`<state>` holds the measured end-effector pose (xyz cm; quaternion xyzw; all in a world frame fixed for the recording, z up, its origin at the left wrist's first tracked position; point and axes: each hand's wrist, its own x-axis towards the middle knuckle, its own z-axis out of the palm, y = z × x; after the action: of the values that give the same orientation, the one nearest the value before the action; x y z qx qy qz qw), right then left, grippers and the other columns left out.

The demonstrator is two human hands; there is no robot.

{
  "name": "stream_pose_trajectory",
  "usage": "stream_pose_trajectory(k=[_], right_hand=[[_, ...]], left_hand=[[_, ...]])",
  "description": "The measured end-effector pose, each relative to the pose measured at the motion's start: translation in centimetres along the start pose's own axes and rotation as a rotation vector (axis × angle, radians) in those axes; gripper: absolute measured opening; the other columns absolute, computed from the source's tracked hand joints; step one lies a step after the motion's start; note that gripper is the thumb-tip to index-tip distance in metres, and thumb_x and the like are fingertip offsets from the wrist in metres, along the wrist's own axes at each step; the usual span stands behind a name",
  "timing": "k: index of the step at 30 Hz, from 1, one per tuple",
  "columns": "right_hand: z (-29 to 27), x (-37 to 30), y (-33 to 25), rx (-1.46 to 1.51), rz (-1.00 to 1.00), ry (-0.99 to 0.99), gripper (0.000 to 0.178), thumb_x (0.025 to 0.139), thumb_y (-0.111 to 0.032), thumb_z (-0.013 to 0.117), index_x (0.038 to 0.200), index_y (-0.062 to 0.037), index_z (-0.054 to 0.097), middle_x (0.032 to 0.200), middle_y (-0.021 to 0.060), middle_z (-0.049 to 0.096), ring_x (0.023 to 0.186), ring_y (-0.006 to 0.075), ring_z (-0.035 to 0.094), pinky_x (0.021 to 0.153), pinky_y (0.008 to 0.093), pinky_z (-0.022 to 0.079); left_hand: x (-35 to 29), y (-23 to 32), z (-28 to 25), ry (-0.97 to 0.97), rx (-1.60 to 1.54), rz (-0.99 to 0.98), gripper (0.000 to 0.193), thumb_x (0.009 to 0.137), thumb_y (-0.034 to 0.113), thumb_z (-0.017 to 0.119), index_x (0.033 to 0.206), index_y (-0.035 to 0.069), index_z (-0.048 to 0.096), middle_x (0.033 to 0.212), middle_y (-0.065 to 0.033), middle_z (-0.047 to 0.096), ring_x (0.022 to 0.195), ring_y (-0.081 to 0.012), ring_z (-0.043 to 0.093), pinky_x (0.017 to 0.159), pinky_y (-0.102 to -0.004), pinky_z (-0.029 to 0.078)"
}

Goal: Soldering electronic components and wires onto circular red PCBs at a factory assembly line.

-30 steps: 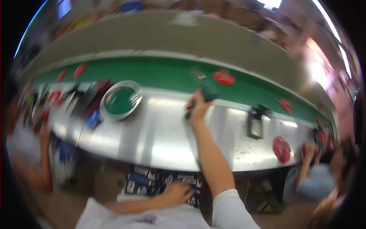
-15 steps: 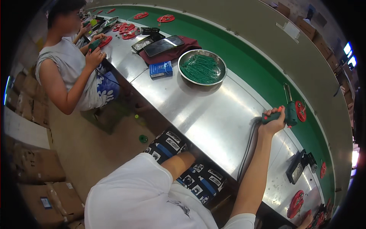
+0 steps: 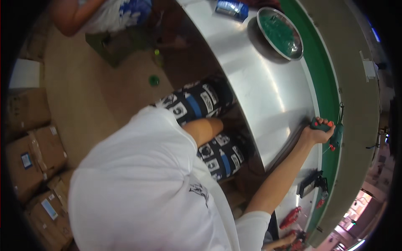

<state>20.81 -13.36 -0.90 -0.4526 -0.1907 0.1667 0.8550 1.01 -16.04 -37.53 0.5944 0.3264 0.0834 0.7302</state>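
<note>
Our right hand point(image 3: 320, 133) grips a green plastic pistol-shaped power tool point(image 3: 336, 137), long axis pointing far; our hidden left hand we cannot tell.

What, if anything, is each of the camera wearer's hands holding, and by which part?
The right hand holds a green power tool by its handle. The left hand is out of sight, so whether it holds anything cannot be told.

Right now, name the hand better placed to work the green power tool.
Probably right: the right hand grips the green power tool; the left forearm lies by the patterned shorts, its hand hidden.
</note>
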Motion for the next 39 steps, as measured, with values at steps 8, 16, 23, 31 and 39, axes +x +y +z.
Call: stream_pose_trajectory(k=[8, 16, 23, 31, 39], right_hand=[[-1.9, 2.2, 0.1, -0.067, 0.009, -0.033, 0.033, 0.098, -0.036, 0.043, 0.081, -0.0079, 0.045, 0.074, 0.0063, 0.045, 0.059, 0.0193, 0.042, 0.055, 0.0346, 0.041], [-3.4, 4.6, 1.2, -0.100, -0.002, -0.032, 0.034, 0.097, -0.034, 0.043, 0.080, -0.0050, 0.043, 0.071, 0.0083, 0.042, 0.058, 0.0212, 0.040, 0.057, 0.0353, 0.041], [-3.0, 4.8, 1.5, 0.008, -0.007, 0.027, 0.026, 0.094, -0.027, 0.048, 0.083, -0.0041, 0.045, 0.073, 0.0096, 0.048, 0.056, 0.0229, 0.044, 0.056, 0.0374, 0.045], [-4.0, 5.1, 0.9, -0.001, -0.004, 0.004, 0.024, 0.097, -0.026, 0.046, 0.084, -0.0059, 0.042, 0.073, 0.0089, 0.045, 0.061, 0.0226, 0.045, 0.057, 0.0372, 0.044], [-3.0, 3.8, 1.2, -0.046, 0.038, 0.073, 0.026, 0.097, -0.027, 0.046, 0.085, -0.0040, 0.044, 0.075, 0.0105, 0.047, 0.061, 0.0231, 0.047, 0.058, 0.0367, 0.047]], left_hand=[[2.4, 1.3, -0.7, 0.149, -0.160, 0.039, 0.066, 0.085, 0.051, 0.065, 0.126, 0.000, 0.061, 0.122, -0.0201, 0.065, 0.116, -0.0317, 0.061, 0.100, -0.0413, 0.045], [2.6, 2.4, -1.1, 0.190, -0.128, 0.111, 0.067, 0.084, 0.051, 0.067, 0.127, 0.000, 0.060, 0.122, -0.0203, 0.064, 0.117, -0.0317, 0.060, 0.101, -0.0410, 0.045], [2.4, 3.0, -2.5, 0.143, -0.022, 0.228, 0.068, 0.083, 0.051, 0.068, 0.127, 0.000, 0.060, 0.123, -0.0204, 0.064, 0.117, -0.0318, 0.060, 0.101, -0.0408, 0.045], [2.2, 4.7, -1.6, 0.259, 0.140, 0.386, 0.070, 0.082, 0.051, 0.069, 0.128, -0.001, 0.059, 0.123, -0.0206, 0.063, 0.118, -0.0318, 0.059, 0.102, -0.0406, 0.044], [0.7, 4.7, -2.4, 0.492, 0.171, 0.487, 0.072, 0.081, 0.051, 0.070, 0.128, -0.001, 0.058, 0.124, -0.0207, 0.063, 0.118, -0.0319, 0.059, 0.102, -0.0403, 0.044]])
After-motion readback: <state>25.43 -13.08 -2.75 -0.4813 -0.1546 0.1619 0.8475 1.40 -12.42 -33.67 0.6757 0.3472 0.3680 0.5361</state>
